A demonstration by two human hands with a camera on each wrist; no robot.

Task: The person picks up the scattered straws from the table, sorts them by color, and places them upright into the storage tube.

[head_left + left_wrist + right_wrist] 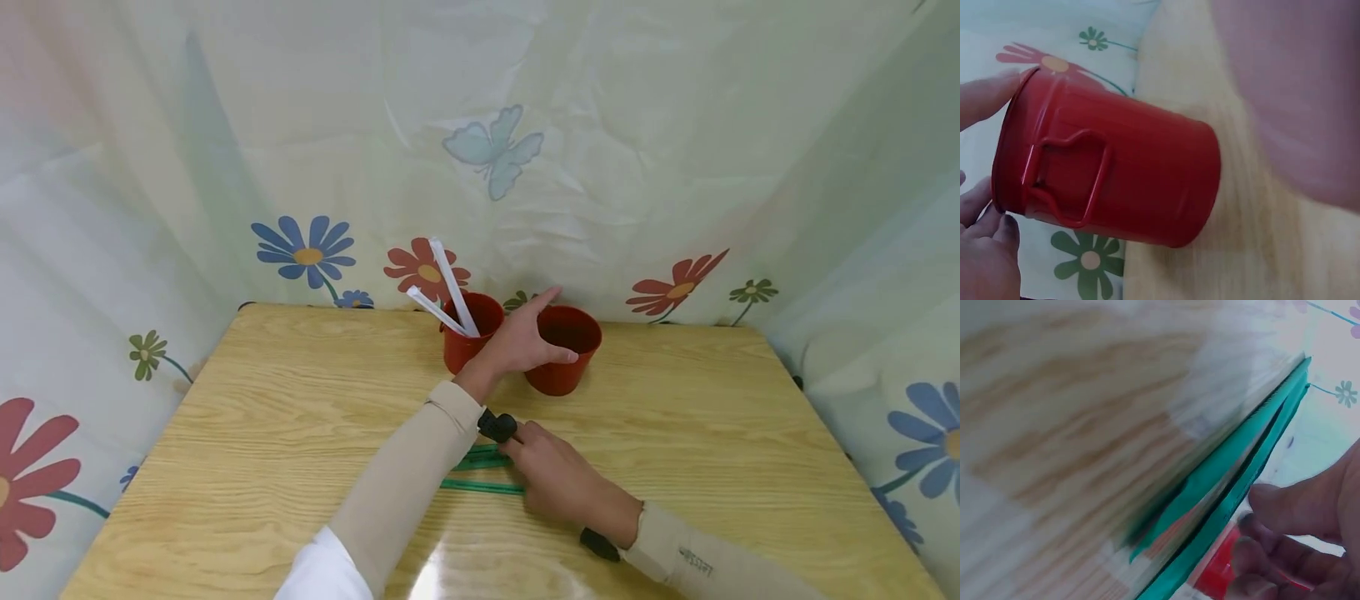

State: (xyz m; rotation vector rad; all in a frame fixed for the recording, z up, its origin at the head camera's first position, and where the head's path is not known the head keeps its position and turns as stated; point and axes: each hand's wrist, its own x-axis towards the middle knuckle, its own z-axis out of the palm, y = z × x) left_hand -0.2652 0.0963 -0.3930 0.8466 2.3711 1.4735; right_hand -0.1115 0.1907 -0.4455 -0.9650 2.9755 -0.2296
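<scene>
My left hand (521,340) reaches over to the right-hand red bucket (561,377). Its thumb and fingers span the bucket's rim, and in the left wrist view the fingertips (1007,231) hold the rim from both sides. That view also shows the wire handle (1088,181) folded against the bucket's wall. Green strips, long and thin like wrapped straws (480,486), lie on the table under my left forearm. My right hand (558,475) is over their right ends. In the right wrist view its loosely bent thumb and fingers (1291,512) are close beside one green strip (1222,509).
A second red bucket (457,357) stands to the left with two white paper-wrapped sticks (453,287) leaning out of it. Both buckets stand near the back edge of the wooden table (315,392). A flowered curtain (600,167) hangs behind and around it.
</scene>
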